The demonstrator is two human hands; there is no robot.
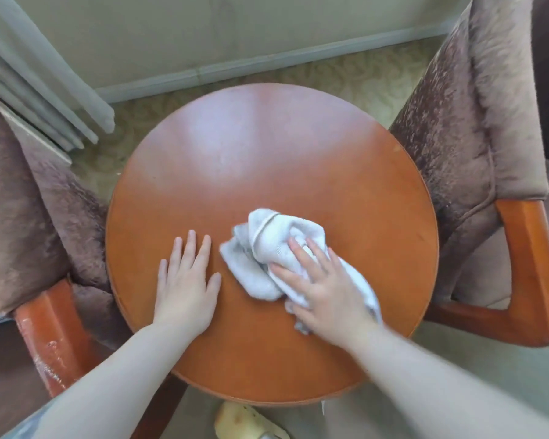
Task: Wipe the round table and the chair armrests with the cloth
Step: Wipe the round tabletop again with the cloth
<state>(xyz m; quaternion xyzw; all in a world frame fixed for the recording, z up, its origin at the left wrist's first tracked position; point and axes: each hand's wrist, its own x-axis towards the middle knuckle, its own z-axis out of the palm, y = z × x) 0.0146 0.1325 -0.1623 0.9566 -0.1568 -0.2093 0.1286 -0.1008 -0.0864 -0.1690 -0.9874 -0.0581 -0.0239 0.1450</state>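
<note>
**Head view: cloth working the near half of the round table**

Head camera gives me the round table (267, 160) filling the middle of the picture, its orange-brown top bare apart from my hands and the cloth. Two plush brown chairs flank it, each with a wooden armrest: the left armrest (53, 337) looks scuffed and pale-streaked, the right armrest (533, 274) glossy. I judge neither armrest has been reached yet.

On the near-right part of the tabletop lies the bunched white cloth (267, 248). My right hand (324, 286) presses on it, fingers spread apart and laid flat over the folds rather than curled round them. My left hand (187, 280) rests flat on the bare wood just beside the cloth, fingers straight and only slightly apart.

Risks as I see them: with the cloth merely pinned under flat fingers, a quick stroke could let it slip out or ball up further, so less fabric touches the wood. Its trailing end sits near the table's edge and could slide off. Leaning on the left hand may leave fresh prints.
</note>
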